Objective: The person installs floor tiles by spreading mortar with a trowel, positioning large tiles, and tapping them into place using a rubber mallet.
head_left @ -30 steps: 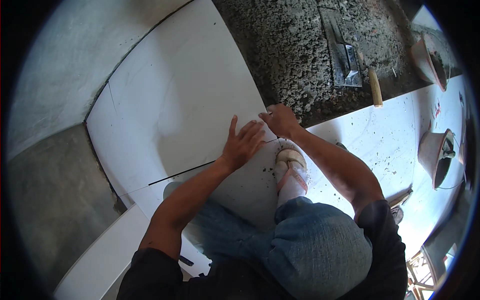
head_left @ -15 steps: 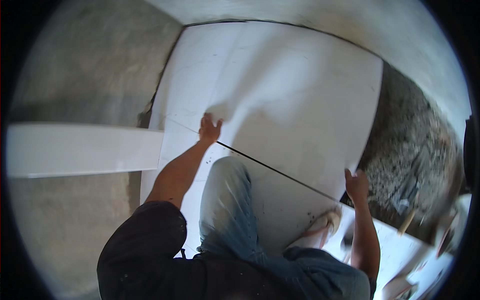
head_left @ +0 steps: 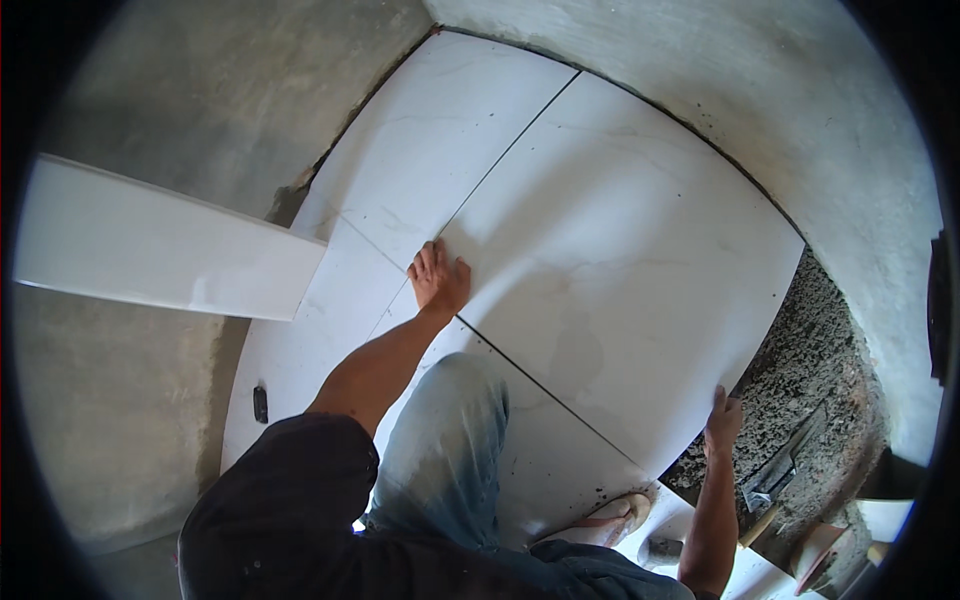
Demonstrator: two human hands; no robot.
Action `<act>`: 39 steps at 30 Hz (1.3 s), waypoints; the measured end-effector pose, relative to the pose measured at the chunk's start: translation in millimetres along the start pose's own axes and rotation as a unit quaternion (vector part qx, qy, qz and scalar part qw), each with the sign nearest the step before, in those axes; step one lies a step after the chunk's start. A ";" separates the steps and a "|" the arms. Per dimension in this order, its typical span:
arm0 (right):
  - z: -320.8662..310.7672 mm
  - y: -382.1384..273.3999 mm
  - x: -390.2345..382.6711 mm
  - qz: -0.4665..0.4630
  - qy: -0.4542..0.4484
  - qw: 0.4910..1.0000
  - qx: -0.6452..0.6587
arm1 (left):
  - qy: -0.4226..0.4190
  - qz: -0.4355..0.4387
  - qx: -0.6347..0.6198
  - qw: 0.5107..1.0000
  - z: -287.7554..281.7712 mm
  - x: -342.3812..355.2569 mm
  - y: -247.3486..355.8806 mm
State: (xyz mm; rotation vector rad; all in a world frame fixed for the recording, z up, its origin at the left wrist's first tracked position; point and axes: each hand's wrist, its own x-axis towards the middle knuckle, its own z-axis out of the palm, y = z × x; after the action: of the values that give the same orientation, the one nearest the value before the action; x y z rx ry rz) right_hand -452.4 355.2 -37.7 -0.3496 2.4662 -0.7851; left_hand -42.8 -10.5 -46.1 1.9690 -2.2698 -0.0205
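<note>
A large white marbled floor tile (head_left: 640,240) lies before me, with dark gaps along its left and near edges. At its near left corner, where the joints meet, my left hand (head_left: 438,280) rests with fingers spread, partly over the neighbouring tile (head_left: 430,140). My right hand (head_left: 722,425) grips the tile's right edge, thumb up along it; the fingers are partly hidden. Beyond that edge lies a bed of rough grey mortar (head_left: 800,370). A trowel (head_left: 785,468) with a wooden handle rests on the mortar, just right of my right hand.
Bare cement walls (head_left: 700,60) bound the far and left sides. A long white panel (head_left: 170,240) juts in from the left. Near it lies a small black object (head_left: 260,403). My sandalled foot (head_left: 615,515) stands on the near tile; a bucket-like container (head_left: 885,515) is at right.
The view has turned and shifted, bringing the black object into sight. A dark joint left of the large tile now shows clearly. Both hands remain at the tile's edges.
</note>
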 end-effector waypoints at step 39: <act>250.2 -422.1 232.9 -0.243 0.177 0.906 -0.296 | -0.036 0.058 -0.110 0.992 1.9 -14.1 -21.7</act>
State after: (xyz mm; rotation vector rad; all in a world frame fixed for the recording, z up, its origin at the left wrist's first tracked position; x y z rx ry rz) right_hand -472.1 -187.3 -53.4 -1.1713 2.9753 -0.2554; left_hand -19.7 0.1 -51.5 1.7512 -2.3080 -0.3207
